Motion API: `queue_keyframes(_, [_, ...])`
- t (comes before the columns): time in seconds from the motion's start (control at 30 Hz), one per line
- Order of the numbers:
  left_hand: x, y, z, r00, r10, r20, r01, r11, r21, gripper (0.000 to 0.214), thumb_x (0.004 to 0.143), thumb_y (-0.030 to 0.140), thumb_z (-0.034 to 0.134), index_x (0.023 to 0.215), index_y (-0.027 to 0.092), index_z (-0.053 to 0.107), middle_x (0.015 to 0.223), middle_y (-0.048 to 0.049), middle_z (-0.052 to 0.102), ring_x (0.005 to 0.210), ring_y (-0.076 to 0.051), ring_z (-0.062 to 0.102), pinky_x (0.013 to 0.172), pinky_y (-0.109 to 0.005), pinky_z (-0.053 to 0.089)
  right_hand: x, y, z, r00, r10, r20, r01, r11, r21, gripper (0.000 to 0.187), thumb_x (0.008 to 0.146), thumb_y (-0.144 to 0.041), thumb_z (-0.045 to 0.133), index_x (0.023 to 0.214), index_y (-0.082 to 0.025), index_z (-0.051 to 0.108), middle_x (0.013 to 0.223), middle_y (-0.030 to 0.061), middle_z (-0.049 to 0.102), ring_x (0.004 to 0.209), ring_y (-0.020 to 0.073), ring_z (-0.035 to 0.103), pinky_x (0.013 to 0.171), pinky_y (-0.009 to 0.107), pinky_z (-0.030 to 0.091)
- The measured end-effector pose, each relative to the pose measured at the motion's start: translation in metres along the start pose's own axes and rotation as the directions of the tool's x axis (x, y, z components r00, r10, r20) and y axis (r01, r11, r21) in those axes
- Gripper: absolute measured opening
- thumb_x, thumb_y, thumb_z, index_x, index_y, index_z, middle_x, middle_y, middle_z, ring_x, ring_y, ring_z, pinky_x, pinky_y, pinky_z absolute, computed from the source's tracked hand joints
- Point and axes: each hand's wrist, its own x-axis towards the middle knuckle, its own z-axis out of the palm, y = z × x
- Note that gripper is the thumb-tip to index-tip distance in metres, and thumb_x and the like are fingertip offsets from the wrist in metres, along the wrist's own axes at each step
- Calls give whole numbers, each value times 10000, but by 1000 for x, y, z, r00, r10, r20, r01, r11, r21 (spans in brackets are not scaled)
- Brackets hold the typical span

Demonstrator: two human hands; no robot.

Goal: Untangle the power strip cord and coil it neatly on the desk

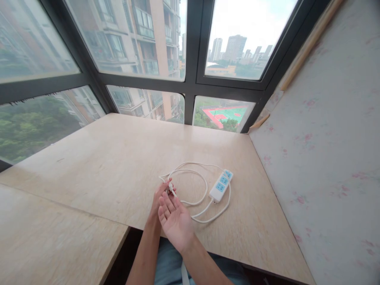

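Observation:
Near the front of the stone-like ledge, my left hand is closed around the white plug of a power cord. Just in front of it, nearer to me, my right hand is turned palm up with its fingers stretched out. Its fingertips are close to the plug and cord; whether they touch cannot be made out. The white cord lies in loose loops to the right of my hands. It runs to a white power strip with blue socket faces, lying at a slant on the ledge.
The beige ledge reaches back to dark-framed windows. On the right rises a wall with floral wallpaper, its edge torn near the window corner. The ledge's front edge has a recess at my lap.

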Motion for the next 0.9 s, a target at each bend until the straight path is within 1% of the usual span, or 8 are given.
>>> queue_keyframes(0.13, [3, 11, 9, 995, -104, 5, 104, 985, -138, 386, 757, 262, 659, 1114, 123, 605, 722, -5, 590, 580, -107, 597, 590, -233, 519, -43, -43, -3, 923, 378, 71, -292, 809, -509, 344, 857, -333, 617, 1127, -121, 641, 1191, 150, 646, 932, 210, 686, 744, 305, 528])
queue_keyframes(0.2, [3, 15, 14, 988, -147, 42, 152, 974, -167, 416, 743, 221, 623, 1142, 117, 573, 667, 18, 554, 531, -100, 572, 532, -219, 498, -47, -76, 3, 959, 244, 143, -45, 631, -775, 353, 824, -317, 651, 1114, -117, 648, 1030, 136, 698, 758, 183, 690, 642, 277, 507])
queue_keyframes(0.27, [3, 16, 16, 983, -161, 89, 172, 975, -142, 437, 729, 208, 591, 1157, 124, 554, 625, 36, 513, 467, -88, 520, 445, -196, 440, -30, -112, 17, 961, -43, 273, 273, 314, -909, 333, 821, -329, 639, 1082, -122, 658, 974, 118, 707, 763, 174, 672, 681, 291, 501])
queue_keyframes(0.33, [4, 16, 17, 980, -153, 130, 167, 981, -96, 460, 719, 220, 580, 1169, 129, 544, 616, 43, 492, 424, -76, 471, 388, -184, 385, 4, -145, 36, 840, -218, 497, 479, -131, -868, 345, 817, -245, 599, 1138, -127, 640, 1071, 128, 684, 976, 216, 642, 847, 365, 489])
queue_keyframes(0.4, [6, 15, 19, 976, -143, 163, 153, 987, -45, 487, 712, 241, 602, 1183, 138, 534, 629, 48, 486, 403, -62, 440, 358, -174, 349, 44, -169, 54, 763, -123, 634, 483, -543, -687, 513, 747, -101, 568, 1260, -101, 580, 1301, 161, 574, 1230, 260, 511, 1039, 435, 374])
queue_keyframes(0.47, [7, 16, 21, 970, -139, 199, 139, 990, 11, 524, 705, 274, 647, 1198, 150, 522, 637, 59, 472, 380, -45, 404, 329, -161, 303, 82, -181, 69, 824, 95, 559, 418, -768, -486, 707, 675, -33, 570, 1375, -57, 473, 1448, 200, 418, 1369, 287, 358, 1132, 454, 248])
queue_keyframes(0.67, [11, 25, 24, 939, -173, 298, 129, 978, 162, 587, 673, 315, 701, 1209, 154, 522, 641, 71, 447, 340, -25, 331, 291, -164, 219, 142, -165, 91, 914, 392, 106, 406, -872, -272, 929, 676, -161, 690, 1505, -112, 276, 1420, 175, 464, 1286, 294, 458, 1072, 398, 325])
queue_keyframes(0.9, [18, 25, 14, 958, -128, 256, 93, 985, 148, 512, 645, 324, 711, 1094, 120, 574, 624, 70, 444, 338, -19, 328, 298, -167, 188, 153, -203, 106, 899, 438, 10, 404, -821, -403, 439, 688, -461, 720, 975, -128, 712, 840, 57, 656, 764, 175, 572, 655, 256, 411])
